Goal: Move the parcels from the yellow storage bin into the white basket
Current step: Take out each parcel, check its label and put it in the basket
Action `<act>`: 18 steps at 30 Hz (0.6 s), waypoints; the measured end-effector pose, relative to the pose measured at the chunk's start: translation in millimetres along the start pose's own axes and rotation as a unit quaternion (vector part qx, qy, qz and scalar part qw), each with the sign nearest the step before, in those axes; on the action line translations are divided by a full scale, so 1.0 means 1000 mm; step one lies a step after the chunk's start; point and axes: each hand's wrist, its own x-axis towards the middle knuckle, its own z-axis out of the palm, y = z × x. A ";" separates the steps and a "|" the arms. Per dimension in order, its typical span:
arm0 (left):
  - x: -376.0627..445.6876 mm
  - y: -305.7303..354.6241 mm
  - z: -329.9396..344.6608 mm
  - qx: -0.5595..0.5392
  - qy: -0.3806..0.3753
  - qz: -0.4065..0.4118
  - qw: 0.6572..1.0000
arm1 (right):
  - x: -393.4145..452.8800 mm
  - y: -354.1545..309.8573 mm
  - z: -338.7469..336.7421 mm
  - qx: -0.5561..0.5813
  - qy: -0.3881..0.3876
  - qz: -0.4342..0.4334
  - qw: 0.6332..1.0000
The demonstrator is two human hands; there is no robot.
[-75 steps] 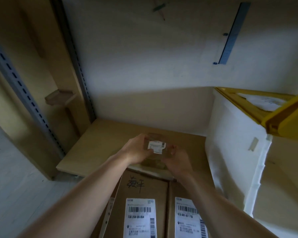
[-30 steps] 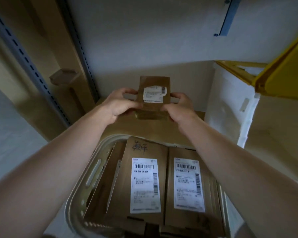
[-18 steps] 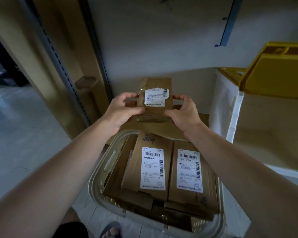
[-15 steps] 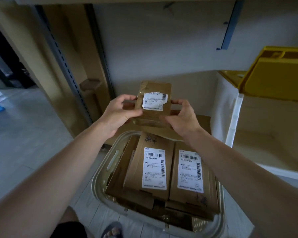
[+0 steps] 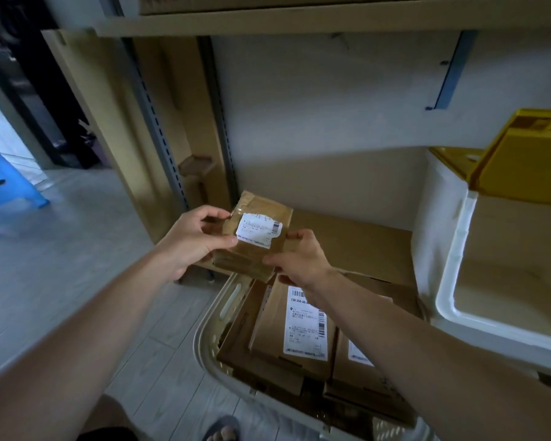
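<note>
So basket (image 5: 210, 326) already has several parcels, both hands, left (image 5: 190, 241) & right (image 5: 299, 259), grip another small parcel (image 5: 255, 237) w/ fingers just above its far-left corner, bin (image 5: 522, 167) contents not visible

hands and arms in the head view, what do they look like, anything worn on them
Both arms are bare from wrist to the frame's edge: no sleeves show. The left hand and right hand wear no gloves, and no rings, watch or wristbands are visible. The fingernails look short and unpainted. No marks or bandages show on either forearm.
</note>
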 end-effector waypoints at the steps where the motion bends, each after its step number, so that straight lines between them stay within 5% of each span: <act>1: 0.000 -0.005 -0.004 0.006 -0.005 -0.008 1.000 | 0.003 0.003 0.006 0.008 -0.006 0.017 1.000; 6: 0.003 -0.033 -0.020 0.021 -0.042 -0.050 0.998 | 0.011 0.013 0.036 0.003 -0.035 0.090 0.995; 18: 0.015 -0.059 -0.025 0.061 -0.168 -0.112 0.978 | 0.009 0.018 0.018 -0.162 -0.058 0.063 0.983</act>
